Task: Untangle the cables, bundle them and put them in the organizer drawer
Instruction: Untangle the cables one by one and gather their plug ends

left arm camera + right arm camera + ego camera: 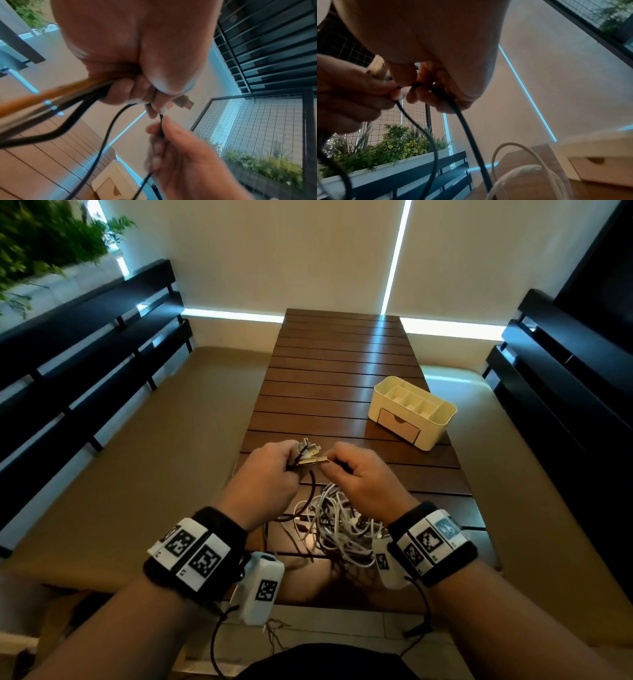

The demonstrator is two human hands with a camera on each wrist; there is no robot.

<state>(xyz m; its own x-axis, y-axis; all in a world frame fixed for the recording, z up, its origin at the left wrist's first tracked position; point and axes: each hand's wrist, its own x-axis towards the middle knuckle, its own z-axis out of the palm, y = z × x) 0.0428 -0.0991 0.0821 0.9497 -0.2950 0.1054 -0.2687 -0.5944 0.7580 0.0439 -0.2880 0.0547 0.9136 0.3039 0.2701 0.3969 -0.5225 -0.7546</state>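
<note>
Left hand: the left hand (270, 470) is curled into a fist around several cable ends, and a cluster of metal USB plugs (306, 451) sticks out above its fingers.
Right hand: the right hand (356, 474) pinches one gold-coloured plug (313, 461) with thumb and forefinger, just beside the cluster; its other fingers are curled around a thin black cable (467, 129).
Cables below: from the left fist hang dark cables and one orange cable (42, 94); they go down into the tangle of white and dark cables (337, 522), which lies on the slatted wooden table (342, 364) between the two wrists.
Organizer: the cream organizer (442, 419) stands on the table, far right of the hands and well apart from them; its wooden drawer (399, 424) looks closed (the cables cannot go in before it is pulled out).
Progress: I judge the untangling is at its beginning, nothing is bundled.
Risk, knots: if the right hand pulls its plug away fast, the loops in the heap can tighten.
Risk, dragging: a hard pull can also lift the whole heap and drag it over the near table edge.
Risk, slipping: the left fist holds many ends at once, so one can slip out and fall back into the heap.
Risk, plugs: bending a cable sharply at the plug may damage it.
</note>
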